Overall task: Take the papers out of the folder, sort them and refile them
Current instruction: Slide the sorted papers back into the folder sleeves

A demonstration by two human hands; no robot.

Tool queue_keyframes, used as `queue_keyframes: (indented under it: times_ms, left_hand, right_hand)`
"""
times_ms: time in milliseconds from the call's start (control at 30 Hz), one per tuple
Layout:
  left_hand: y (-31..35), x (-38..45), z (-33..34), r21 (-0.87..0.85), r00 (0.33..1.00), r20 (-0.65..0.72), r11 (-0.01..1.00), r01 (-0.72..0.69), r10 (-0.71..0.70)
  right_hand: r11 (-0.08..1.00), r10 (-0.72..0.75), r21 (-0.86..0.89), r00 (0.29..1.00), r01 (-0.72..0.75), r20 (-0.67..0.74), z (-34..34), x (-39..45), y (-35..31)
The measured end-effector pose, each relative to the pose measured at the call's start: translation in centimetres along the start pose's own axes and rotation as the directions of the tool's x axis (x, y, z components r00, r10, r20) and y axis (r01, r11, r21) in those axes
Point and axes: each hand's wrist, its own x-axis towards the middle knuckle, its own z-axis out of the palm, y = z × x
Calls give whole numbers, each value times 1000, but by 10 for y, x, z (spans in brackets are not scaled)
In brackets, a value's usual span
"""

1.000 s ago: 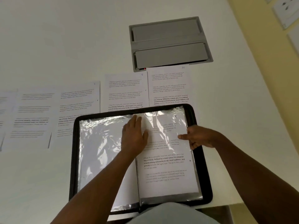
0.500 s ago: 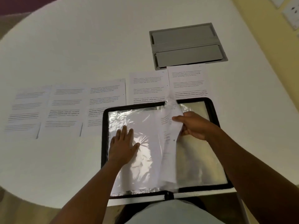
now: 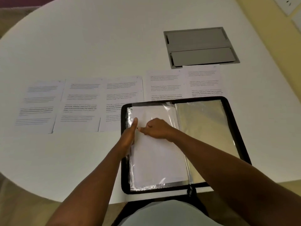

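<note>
Folder (image 3: 234, 128) open on the white table (image 3: 97, 46), both hands on its left page.

Head view: the black folder sits at the near table edge, a blank-side sheet (image 3: 156, 157) lying on its left plastic sleeve. Left hand (image 3: 128, 136) is at the sheet's left edge, fingers hidden under it, so can't tell the grip. Right hand (image 3: 156, 129) has fingers curled, pinching that same edge. Five printed papers (image 3: 101, 98) lie in a row just behind the folder, and a grey hatch (image 3: 200, 46) is set in the table beyond.
</note>
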Motion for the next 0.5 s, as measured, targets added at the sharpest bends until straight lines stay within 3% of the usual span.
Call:
queue_keyframes:
  times_ms: [67, 133, 200, 233, 333, 400, 433, 500]
  left_hand:
    - [-2, 1, -2, 56, 999, -29, 998, -13, 14]
    - [-9, 6, -6, 166, 988, -142, 985, -41, 65]
    - [-18, 14, -13, 243, 964, -255, 970, -12, 76]
    - [-21, 18, -16, 283, 951, -300, 959, 14, 75]
    - [-28, 23, -19, 428, 921, -367, 903, 39, 134]
    - [-29, 20, -19, 616, 885, -367, 788, 0, 287]
    - [-33, 19, -19, 717, 863, -331, 696, -34, 382]
    - [-40, 20, -20, 913, 835, -164, 401, -73, 526]
  right_hand:
    - [992, -39, 123, 999, 40, -9, 8, 0, 5]
    - [985, -42, 150, 967, 81, -250, 14, 1, 23]
    - [997, -30, 42, 848, 62, -530, 21, 3, 54]
    - [1000, -30, -23, 821, 20, -570, 22, 2, 69]
    - [956, 16, -268, 937, -117, -350, 28, -5, 106]
    - [897, -21, -430, 961, -104, -276, 36, -7, 119]
    - [876, -42, -472, 960, -97, -276, 41, -7, 122]
    - [851, -46, -513, 957, -114, -288, 50, -8, 122]
